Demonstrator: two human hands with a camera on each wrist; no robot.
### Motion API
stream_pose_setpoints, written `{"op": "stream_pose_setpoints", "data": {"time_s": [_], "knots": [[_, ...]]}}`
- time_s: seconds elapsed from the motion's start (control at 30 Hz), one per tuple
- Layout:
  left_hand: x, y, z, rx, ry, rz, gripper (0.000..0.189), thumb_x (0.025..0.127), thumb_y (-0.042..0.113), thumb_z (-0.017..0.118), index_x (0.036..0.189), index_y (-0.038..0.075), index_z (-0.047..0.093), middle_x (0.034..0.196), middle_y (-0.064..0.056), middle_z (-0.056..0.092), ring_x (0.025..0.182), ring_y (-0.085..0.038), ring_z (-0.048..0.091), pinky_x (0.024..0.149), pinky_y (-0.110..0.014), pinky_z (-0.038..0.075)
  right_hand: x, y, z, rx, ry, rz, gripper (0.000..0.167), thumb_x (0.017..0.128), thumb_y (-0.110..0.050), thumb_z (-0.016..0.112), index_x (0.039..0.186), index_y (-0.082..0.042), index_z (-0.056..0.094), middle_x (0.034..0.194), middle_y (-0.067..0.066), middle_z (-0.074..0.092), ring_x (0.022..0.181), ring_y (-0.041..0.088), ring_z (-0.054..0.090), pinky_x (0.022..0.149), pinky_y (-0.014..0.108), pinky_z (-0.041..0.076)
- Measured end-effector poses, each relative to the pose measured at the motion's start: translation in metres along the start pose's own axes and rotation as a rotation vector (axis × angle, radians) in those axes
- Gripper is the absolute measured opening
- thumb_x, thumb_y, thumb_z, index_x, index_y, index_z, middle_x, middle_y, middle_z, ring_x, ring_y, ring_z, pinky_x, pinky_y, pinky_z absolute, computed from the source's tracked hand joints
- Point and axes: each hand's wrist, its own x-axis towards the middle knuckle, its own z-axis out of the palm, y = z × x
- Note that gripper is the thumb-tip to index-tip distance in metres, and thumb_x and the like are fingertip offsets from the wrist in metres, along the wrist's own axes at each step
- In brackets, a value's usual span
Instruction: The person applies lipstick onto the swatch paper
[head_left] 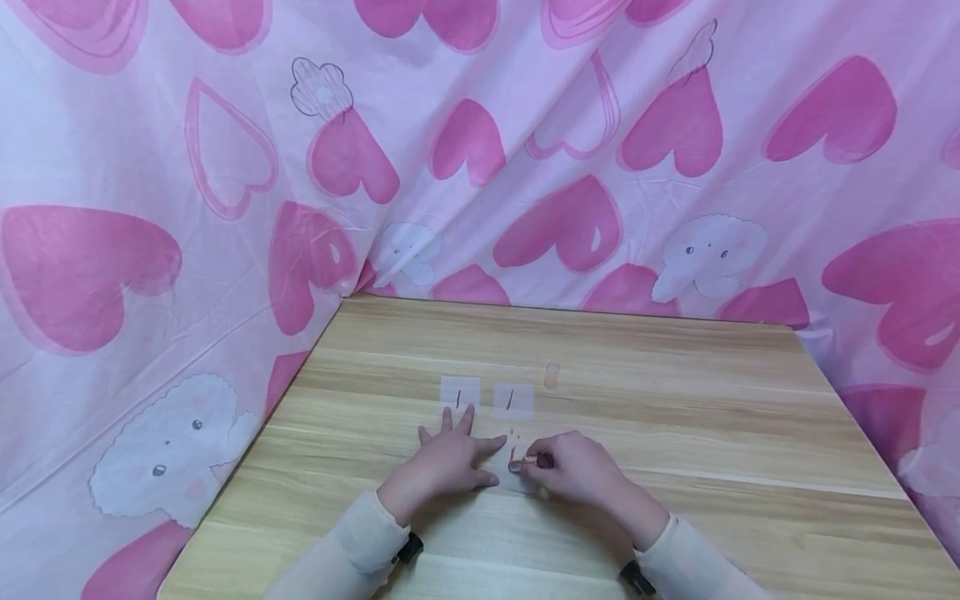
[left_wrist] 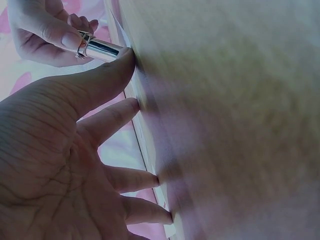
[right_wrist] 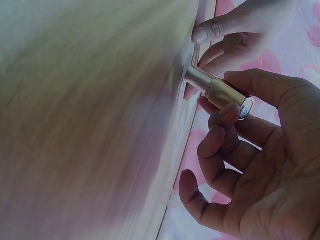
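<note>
My right hand (head_left: 581,468) pinches a shiny rose-gold lipstick (right_wrist: 223,93) between thumb and fingers. A round label shows on its base in the right wrist view, and its other end points down at a pale paper piece (head_left: 512,482). A short reddish-brown stroke is on that paper beside the lipstick. My left hand (head_left: 450,462) lies with fingers spread, thumb and fingertips down on the paper and tabletop. Beyond it, a left white paper square (head_left: 469,387) and a right white paper square (head_left: 526,406) each carry one dark reddish stroke. The lipstick's tip is hidden.
A small clear pinkish cap-like piece (head_left: 551,377) is on the wooden table (head_left: 675,392), past the right square. Tiny reddish specks dot the area between the squares and my hands. A pink heart-patterned curtain (head_left: 555,225) hangs behind and at the sides.
</note>
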Motion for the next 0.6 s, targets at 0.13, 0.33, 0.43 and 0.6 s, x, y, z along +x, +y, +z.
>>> {"op": "stream_pose_setpoints", "data": {"time_s": [0.13, 0.33, 0.43, 0.6], "knots": [[-0.0002, 0.0002, -0.0001, -0.002, -0.001, -0.002, 0.059, 0.087, 0.053, 0.073, 0.142, 0.042, 0.057, 0.162, -0.027, 0.019, 0.140, -0.065, 0.013, 0.094, -0.090, 0.014, -0.0012, -0.0003, 0.0011, 0.011, -0.008, -0.010, 0.015, 0.093, -0.036, 0.071, 0.091, -0.022, 0.076, 0.060, -0.020, 0.053, 0.050, 0.000, 0.046, 0.047, 0.024, 0.040], [-0.0004, 0.0001, -0.0004, -0.002, -0.010, -0.005, 0.059, 0.087, 0.054, 0.072, 0.142, 0.043, 0.056, 0.162, -0.027, 0.018, 0.140, -0.065, 0.012, 0.094, -0.090, 0.013, -0.0028, -0.0011, 0.0015, 0.030, -0.017, -0.012, 0.013, 0.093, -0.035, 0.071, 0.091, -0.023, 0.077, 0.057, -0.020, 0.052, 0.049, 0.000, 0.045, 0.046, 0.024, 0.037], [-0.0005, 0.0000, -0.0005, -0.002, -0.012, -0.006, 0.058, 0.087, 0.054, 0.072, 0.142, 0.043, 0.056, 0.162, -0.027, 0.019, 0.140, -0.065, 0.012, 0.094, -0.090, 0.013, -0.0036, -0.0016, 0.0015, 0.033, -0.020, -0.014, 0.012, 0.093, -0.034, 0.071, 0.090, -0.024, 0.076, 0.056, -0.019, 0.051, 0.049, 0.000, 0.044, 0.045, 0.024, 0.036], [-0.0003, 0.0000, -0.0005, -0.002, -0.012, -0.007, 0.058, 0.087, 0.054, 0.073, 0.142, 0.043, 0.056, 0.162, -0.027, 0.019, 0.140, -0.065, 0.012, 0.094, -0.090, 0.013, -0.0041, -0.0023, 0.0012, 0.037, -0.025, -0.018, 0.011, 0.092, -0.033, 0.072, 0.089, -0.023, 0.076, 0.057, -0.020, 0.052, 0.049, 0.000, 0.045, 0.045, 0.024, 0.036]]}}
